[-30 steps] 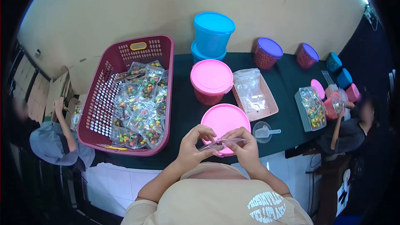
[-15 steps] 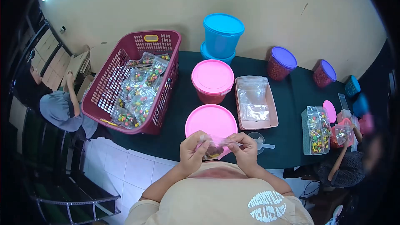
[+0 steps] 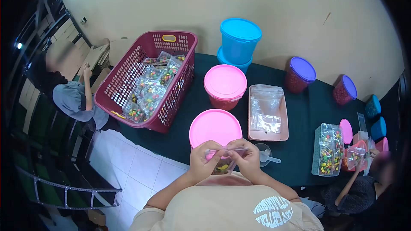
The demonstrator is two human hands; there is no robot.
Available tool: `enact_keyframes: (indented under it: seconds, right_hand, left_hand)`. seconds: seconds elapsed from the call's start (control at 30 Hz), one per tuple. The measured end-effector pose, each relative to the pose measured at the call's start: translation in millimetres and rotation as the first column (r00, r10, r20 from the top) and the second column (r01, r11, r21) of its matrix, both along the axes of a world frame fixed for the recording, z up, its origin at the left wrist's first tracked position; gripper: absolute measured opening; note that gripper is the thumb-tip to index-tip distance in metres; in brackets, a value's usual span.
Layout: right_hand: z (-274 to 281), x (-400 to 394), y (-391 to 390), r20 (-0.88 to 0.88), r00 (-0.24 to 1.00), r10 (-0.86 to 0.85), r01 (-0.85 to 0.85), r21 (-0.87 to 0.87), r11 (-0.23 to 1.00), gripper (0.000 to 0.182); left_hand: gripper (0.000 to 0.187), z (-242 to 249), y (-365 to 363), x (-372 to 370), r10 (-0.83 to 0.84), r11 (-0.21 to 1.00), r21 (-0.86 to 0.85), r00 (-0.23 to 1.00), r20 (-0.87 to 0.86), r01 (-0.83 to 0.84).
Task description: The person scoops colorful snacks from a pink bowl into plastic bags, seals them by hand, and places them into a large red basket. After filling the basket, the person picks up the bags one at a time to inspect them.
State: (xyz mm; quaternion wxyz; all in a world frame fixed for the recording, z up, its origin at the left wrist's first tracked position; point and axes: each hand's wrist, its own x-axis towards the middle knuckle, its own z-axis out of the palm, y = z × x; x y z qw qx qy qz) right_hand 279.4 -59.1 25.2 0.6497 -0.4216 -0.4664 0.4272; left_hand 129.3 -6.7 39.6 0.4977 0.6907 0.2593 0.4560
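Both hands pinch the top edge of a clear plastic bag with colorful candies in its bottom. My left hand is closed on the bag's left side, my right hand on its right, with the thumbs close together. The bag hangs in front of my chest, just short of a tub with a pink lid. Right of my right hand lies a clear cup with a white-handled scoop. A pink tray of flat clear bags stands beyond it.
A maroon basket of filled bags stands at left. Behind are another pink-lidded tub, stacked blue tubs and purple-lidded tubs. At right, a person handles a bag near a crate; another person is at left.
My hands have drawn closer together along the bag's top edge. The whole view has shifted, so the table things appear further right. The person at right has leaned in.
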Motion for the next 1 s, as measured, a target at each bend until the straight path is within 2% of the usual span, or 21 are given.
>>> enact_keyframes:
  seconds: [0.03,0.1,0.2,0.3,0.53,0.6,0.63,0.7,0.73,0.8,0.83,0.9,1.0]
  right_hand:
    - [-1,2,1,-0.004,1.000,0.002,-0.002,0.000,1.000,0.006]
    - [-3,6,4,0.095,0.995,0.039,-0.039,-0.001,0.999,0.007]
    - [-2,5,4,0.022,0.999,0.033,-0.033,-0.015,0.999,0.007]
    - [-3,5,7,-0.049,0.997,0.052,-0.056,-0.076,0.996,0.007]
    - [-15,4,8,-0.037,0.999,0.023,-0.025,-0.072,0.997,0.010]
    - [-10,7,11,-0.071,0.993,0.092,-0.103,-0.165,0.981,0.013]
    - [-10,8,13,-0.072,0.993,0.094,-0.105,-0.167,0.980,0.013]
    - [-10,9,15,0.071,0.987,0.144,-0.136,-0.113,0.984,0.011]
    - [-10,10,16,0.069,0.986,0.151,-0.143,-0.114,0.983,0.011]
    - [-11,12,17,0.162,0.977,0.139,-0.127,-0.082,0.989,0.012]
    - [-9,12,18,0.159,0.976,0.149,-0.138,-0.078,0.987,0.012]
    - [-5,13,19,0.269,0.960,0.075,-0.074,-0.011,0.997,0.010]
    - [-7,14,19,0.316,0.947,0.052,-0.064,0.029,0.998,0.011]
  left_hand:
    - [0.005,-3,1,-1,0.002,1.000,0.000,1.000,-0.004,-0.002]
    - [0.005,-10,4,-2,0.069,0.978,0.201,0.995,-0.072,-0.053]
    - [0.005,-12,6,0,0.067,0.978,0.204,0.995,-0.069,-0.052]
    - [0.005,-19,4,2,0.082,0.991,0.110,0.995,-0.062,-0.075]
    - [0.006,-21,1,7,0.085,0.992,0.095,0.994,-0.070,-0.078]
    - [0.007,-26,-1,6,0.059,0.998,-0.019,0.998,-0.002,-0.059]
    - [0.007,-26,0,6,0.061,0.998,-0.020,0.998,-0.003,-0.061]
    - [0.008,-27,1,5,0.041,0.997,0.064,0.999,-0.021,-0.040]
    - [0.008,-28,1,5,0.048,0.997,0.062,0.999,-0.022,-0.047]
    - [0.009,-27,1,2,0.181,0.954,0.269,0.970,-0.161,-0.134]
    - [0.009,-23,3,0,0.192,0.951,0.273,0.968,-0.164,-0.143]
    - [0.008,-15,6,-6,0.283,0.836,0.537,0.928,-0.243,-0.114]
    - [0.009,-2,4,-13,0.328,0.808,0.576,0.907,-0.263,-0.125]
